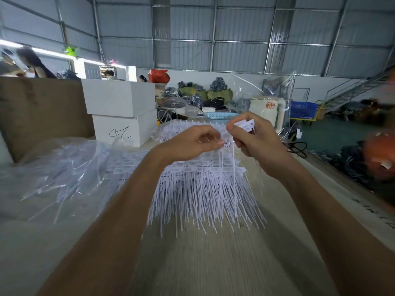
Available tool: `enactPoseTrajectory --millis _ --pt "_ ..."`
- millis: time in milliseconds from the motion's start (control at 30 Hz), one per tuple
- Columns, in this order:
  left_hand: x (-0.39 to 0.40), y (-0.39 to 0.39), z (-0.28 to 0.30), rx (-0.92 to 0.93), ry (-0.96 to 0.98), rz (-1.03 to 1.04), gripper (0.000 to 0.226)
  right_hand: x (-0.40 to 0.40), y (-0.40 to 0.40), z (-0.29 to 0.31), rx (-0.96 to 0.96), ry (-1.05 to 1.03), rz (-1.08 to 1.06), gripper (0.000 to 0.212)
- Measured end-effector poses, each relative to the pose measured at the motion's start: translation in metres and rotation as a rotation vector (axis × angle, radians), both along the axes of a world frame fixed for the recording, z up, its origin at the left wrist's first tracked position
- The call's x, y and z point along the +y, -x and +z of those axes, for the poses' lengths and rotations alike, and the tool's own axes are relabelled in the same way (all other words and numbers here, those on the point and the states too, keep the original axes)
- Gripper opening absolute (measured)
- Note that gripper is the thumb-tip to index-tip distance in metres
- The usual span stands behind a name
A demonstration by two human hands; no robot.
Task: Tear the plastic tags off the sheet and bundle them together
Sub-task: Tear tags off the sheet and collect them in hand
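Sheets of white plastic tags (205,189) are piled in the middle of the bench (213,263), their thin tails fanned toward the near edge. One sheet is pinched at its top edge by the left hand (192,144), closed with thumb against fingers. A small stack of torn-off tags (245,124) is gripped in the right hand (256,144), closed around them just right of the left hand, tails dangling below. Only a few tags appear to have been gathered; most of the pile looks untorn, and no finished bundle can be made out. Clear plastic bags (53,178) lie at the left.
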State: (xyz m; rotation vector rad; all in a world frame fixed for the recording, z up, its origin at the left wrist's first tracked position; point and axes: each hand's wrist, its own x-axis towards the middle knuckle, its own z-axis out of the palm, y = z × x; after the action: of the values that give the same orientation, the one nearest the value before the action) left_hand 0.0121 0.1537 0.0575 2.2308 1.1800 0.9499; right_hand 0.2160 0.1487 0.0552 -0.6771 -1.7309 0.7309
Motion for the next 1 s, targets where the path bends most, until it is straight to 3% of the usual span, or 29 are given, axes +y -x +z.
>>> enactPoseTrajectory --millis 267,433,567,767,900,1000 --pt "0.003 0.0 0.001 -0.08 -0.078 -0.032 0.021 0.007 -0.002 -0.002 0.189 0.067 -0.001 0.011" --pt "-0.003 -0.006 0.008 0.078 -0.246 0.035 0.018 0.014 -0.005 -0.006 0.256 0.194 -0.142 0.028" --pt "-0.007 -0.01 0.015 0.132 -0.274 0.046 0.019 0.016 -0.008 -0.007 0.165 0.161 -0.222 0.023" --pt "-0.008 -0.006 0.019 0.18 -0.345 0.182 0.018 0.01 -0.005 0.004 -0.048 0.268 -0.038 0.046" --pt "-0.011 -0.007 0.018 0.204 -0.349 0.215 0.018 0.007 -0.006 -0.002 -0.209 0.005 -0.026 0.013" --pt "-0.014 -0.01 0.018 0.15 -0.325 0.198 0.025 0.006 -0.008 -0.003 -0.249 -0.099 -0.039 0.004"
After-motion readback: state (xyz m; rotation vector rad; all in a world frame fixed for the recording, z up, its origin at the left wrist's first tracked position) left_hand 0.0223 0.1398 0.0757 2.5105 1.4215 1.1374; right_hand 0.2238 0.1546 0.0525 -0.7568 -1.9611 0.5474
